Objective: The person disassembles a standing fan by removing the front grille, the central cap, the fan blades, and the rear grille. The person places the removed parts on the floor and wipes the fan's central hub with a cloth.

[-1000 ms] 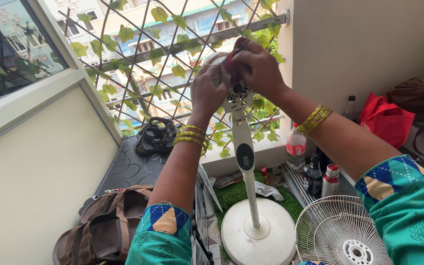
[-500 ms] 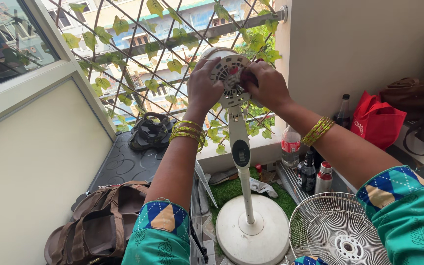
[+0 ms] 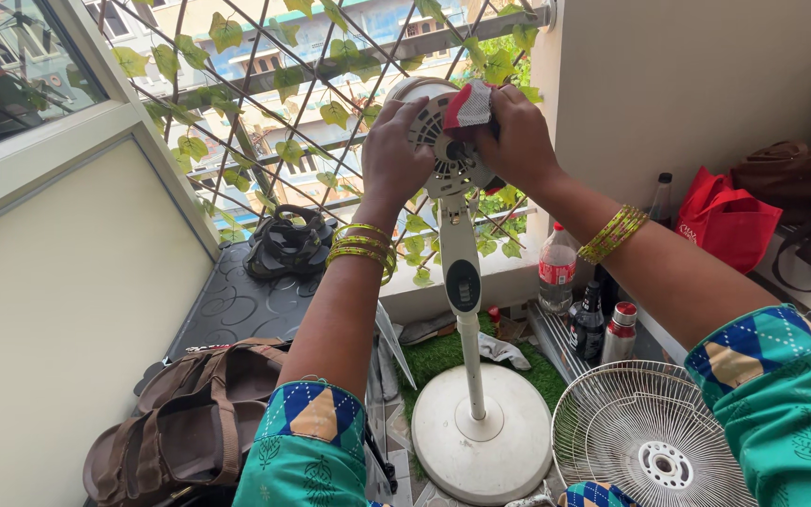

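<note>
A white pedestal fan stands before me without its grille and blades, its pole [image 3: 463, 282] rising from a round base [image 3: 481, 434]. My left hand [image 3: 392, 158] grips the left side of the round motor head [image 3: 445, 141]. My right hand [image 3: 515, 136] presses a red and white cloth [image 3: 469, 106] against the top right of that motor head. Gold bangles sit on both wrists.
A wire fan grille [image 3: 654, 439] lies at the bottom right. Bottles [image 3: 557, 268] and a flask [image 3: 619, 332] stand by the wall, with a red bag [image 3: 727, 222] behind. Brown sandals [image 3: 195, 418] and dark sandals [image 3: 287, 242] rest on a black shelf at left. A leafy lattice is behind.
My right hand has carried the cloth from the centre of the motor head up to its top right edge. My left hand has kept its hold.
</note>
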